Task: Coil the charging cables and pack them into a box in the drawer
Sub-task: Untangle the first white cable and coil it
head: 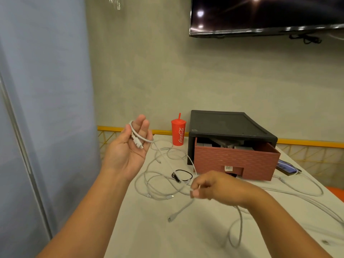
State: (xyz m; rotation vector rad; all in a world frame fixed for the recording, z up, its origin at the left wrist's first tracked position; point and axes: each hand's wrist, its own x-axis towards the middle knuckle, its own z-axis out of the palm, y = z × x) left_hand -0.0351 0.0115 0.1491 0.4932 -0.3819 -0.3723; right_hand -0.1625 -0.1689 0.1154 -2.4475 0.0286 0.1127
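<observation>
While the left hand (128, 148) is raised palm-up above the near left edge of the desk (149, 233), its fingers are spread and nearly straight, and a white cable (138, 136) lies looped over them, one plug end resting on the palm. From that loop the same cable drops to the right and reaches the right hand (214, 185), which hovers lower over the desk with its fingers curled and pinches the cable between thumb and forefinger. Below the pinch the free end trails down to a plug lying on the desk surface. Behind and between the hands, loose white cables (160, 185) sprawl in overlapping curves across the desk, and more strands run off to the right edge. A short black cable (183, 175) sits in a small coil just in front of the drawer (234, 161), a reddish-brown one pulled partly out of its black housing (230, 125). Grey boxes (223, 144) show inside it, though their contents cannot be made out. A red cup (178, 135) with a straw stands just left of the housing, and a phone (286, 168) lies to the drawer's right. A dark television (266, 13) hangs on the wall above, and a blue curtain (37, 90) fills the left side.
</observation>
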